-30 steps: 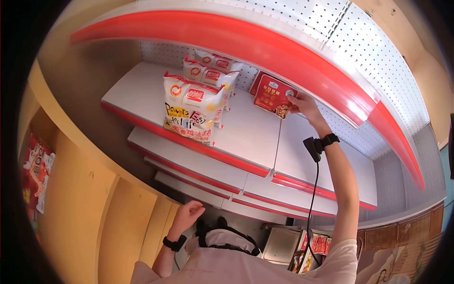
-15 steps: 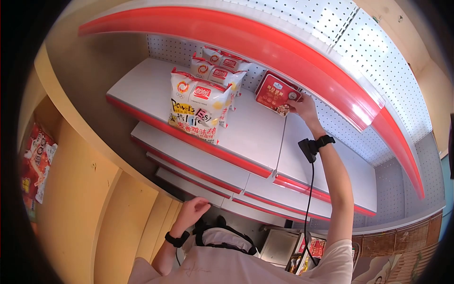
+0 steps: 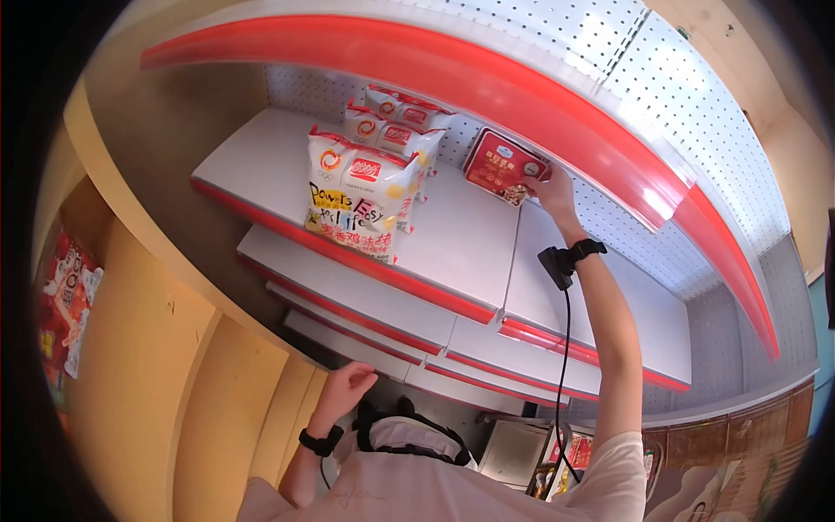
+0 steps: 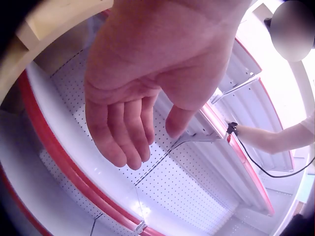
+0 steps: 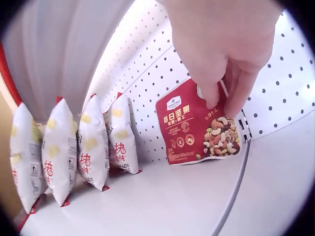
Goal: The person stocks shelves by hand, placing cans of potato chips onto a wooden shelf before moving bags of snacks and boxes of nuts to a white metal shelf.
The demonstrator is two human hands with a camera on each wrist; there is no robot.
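Note:
My right hand (image 3: 553, 193) holds a red box of mixed nuts (image 3: 502, 163) by its right edge, at the back of the upper shelf. In the right wrist view the box (image 5: 197, 130) stands nearly upright, close in front of the pegboard, its lower edge at the shelf surface. The thumb lies over the printed front, and the other fingers reach along the side. Low in front of the body hangs my left hand (image 3: 344, 393), loosely curled with nothing in it; the left wrist view shows the same hand (image 4: 147, 93) with relaxed fingers.
Several white snack bags (image 3: 357, 191) stand in a row on the shelf (image 3: 452, 252), left of the box. A red-edged upper shelf (image 3: 417, 61) overhangs it. Lower shelves (image 3: 365, 278) sit beneath. Packets fill a cart (image 3: 570, 452) at the lower right. A cable (image 3: 564, 374) hangs from the right wrist.
The red box has moved back and slightly left toward the pegboard, now covering the red edge seen behind it earlier. My right hand moved along with it; the left stays low.

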